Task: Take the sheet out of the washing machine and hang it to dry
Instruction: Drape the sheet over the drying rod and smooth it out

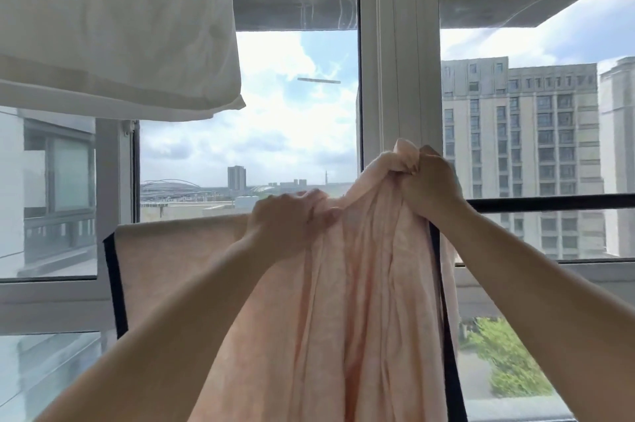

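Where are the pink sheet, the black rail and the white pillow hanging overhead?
pink sheet (pixel 357 284): head view, bunched folds below both hands.
black rail (pixel 549 204): head view, bare stretch right of the right hand.
white pillow (pixel 113 26): head view, middle of its face.

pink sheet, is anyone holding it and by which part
Yes, both hands: the right hand grips a bunched top edge of the pink sheet, and the left hand grips the gathered fabric slightly lower.

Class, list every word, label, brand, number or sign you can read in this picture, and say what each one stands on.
None: no readable text shows anywhere.
The pink sheet, gripped by the left hand and right hand, shows no label or print.
The white pillow is plain.
The building outside shows no sign.
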